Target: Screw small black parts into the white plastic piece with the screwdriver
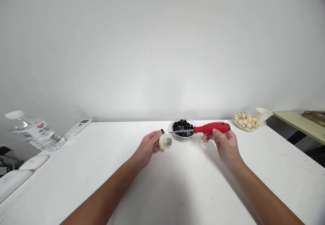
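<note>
My left hand is closed around a cream-coloured round part with a grey stub; its exact kind is unclear. A small black piece shows at the tips of the thumb and finger. Between the thumb and fingers of my right hand is the red handle of a screwdriver. Its metal shaft points left, toward the black piece, and passes in front of a clear round bowl. Many small black pieces fill that bowl.
At the back right stand a clear container of pale beans or nuts and a white cup. On the left are a tilted-looking water bottle, a white remote control and white devices by the white table's edge.
</note>
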The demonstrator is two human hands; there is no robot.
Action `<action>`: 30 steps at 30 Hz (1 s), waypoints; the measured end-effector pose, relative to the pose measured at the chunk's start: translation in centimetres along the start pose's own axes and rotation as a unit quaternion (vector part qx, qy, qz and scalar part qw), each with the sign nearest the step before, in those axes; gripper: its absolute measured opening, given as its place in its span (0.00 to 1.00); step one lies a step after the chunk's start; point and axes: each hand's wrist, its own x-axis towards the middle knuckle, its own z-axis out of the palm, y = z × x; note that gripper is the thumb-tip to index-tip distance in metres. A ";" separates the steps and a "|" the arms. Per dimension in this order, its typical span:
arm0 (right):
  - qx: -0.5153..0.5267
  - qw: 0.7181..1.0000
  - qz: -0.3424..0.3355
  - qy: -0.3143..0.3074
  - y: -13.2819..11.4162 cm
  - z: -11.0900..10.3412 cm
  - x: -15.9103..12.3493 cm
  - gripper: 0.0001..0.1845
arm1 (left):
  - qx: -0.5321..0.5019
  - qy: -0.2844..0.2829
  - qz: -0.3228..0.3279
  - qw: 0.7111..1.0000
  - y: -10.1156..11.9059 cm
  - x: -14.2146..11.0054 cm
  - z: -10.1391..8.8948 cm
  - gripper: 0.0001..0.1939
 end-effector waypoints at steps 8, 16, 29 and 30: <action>-0.020 0.999 -0.007 -0.046 0.3 0.9 -0.4 0.15 | 0.015 0.001 -0.010 1.000 0.1 -0.2 0.2 0.24; -0.023 0.999 -0.015 -0.046 0.1 1.0 -0.5 0.15 | -0.005 -0.009 -0.026 1.000 -0.2 -0.1 0.0 0.23; -0.029 0.998 -0.020 -0.051 0.1 0.9 -0.5 0.15 | -0.022 -0.005 -0.034 0.999 -0.5 0.1 -0.3 0.22; -0.026 0.998 -0.020 -0.051 0.1 0.9 -0.5 0.15 | -0.020 -0.007 -0.032 0.999 -0.5 0.2 -0.4 0.22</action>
